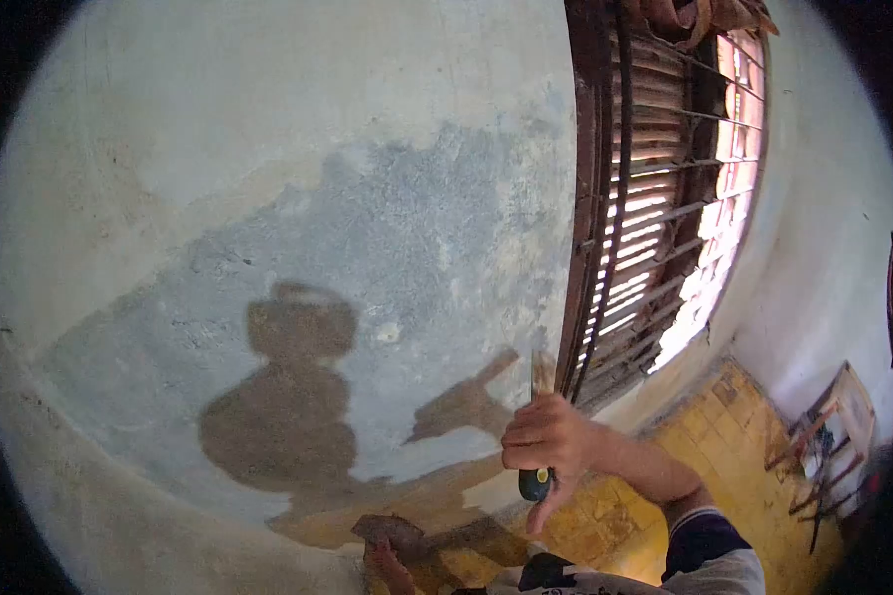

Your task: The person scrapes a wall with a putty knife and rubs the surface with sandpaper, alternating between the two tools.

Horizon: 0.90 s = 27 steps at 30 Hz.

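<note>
Grey-blue plaster showed bare on a broad patch of the pale, off-white wall [268, 89] facing me, its right side running up to the dark brown wooden window frame [587, 149]. My right hand [548, 438] was up near that edge, by the frame's lower end, fingers curled tight round a flat-bladed scraper with a dark, rounded handle [534, 485]. Blade pointed upward; butt, with its small yellow-green mark, poked out below my fist. One digit, probably the thumb, stuck out beneath. Whether the blade met the plaster, I could not tell.

Handling, by my judgement: scraper light, blade stiff along its length with perhaps a little spring at the tip, handle smooth enough to slip in a sweaty palm. Best hold: full fist round the handle, clear of the blade's edges.

Low down, near the wall's bottom edge, my left hand [392, 567] pinched a flat, angular, dark brown piece [387, 531] by its lower side; the exact finger placing was partly cut off. Material unclear. It looked light and thin, perhaps brittle at the corners, so a hold near the middle seemed safer.

Yellow tiled floor [700, 431] lay beyond my right forearm.
</note>
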Each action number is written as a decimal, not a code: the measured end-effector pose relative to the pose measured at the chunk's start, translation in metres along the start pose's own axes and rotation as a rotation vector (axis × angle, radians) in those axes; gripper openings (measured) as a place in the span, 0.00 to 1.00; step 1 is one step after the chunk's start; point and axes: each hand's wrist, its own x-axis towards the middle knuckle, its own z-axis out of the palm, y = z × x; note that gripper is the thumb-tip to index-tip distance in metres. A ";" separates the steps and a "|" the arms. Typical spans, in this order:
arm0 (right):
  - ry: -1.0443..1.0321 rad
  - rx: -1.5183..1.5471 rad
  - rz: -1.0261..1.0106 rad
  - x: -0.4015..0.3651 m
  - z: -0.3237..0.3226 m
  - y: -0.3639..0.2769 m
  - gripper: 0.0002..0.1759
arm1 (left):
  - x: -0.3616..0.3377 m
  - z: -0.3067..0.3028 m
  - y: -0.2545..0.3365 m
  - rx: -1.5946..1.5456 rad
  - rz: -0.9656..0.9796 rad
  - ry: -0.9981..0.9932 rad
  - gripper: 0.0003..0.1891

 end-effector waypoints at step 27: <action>-0.191 -0.188 -0.680 0.163 -0.101 0.047 0.31 | -0.075 0.023 0.047 0.015 0.043 0.380 0.09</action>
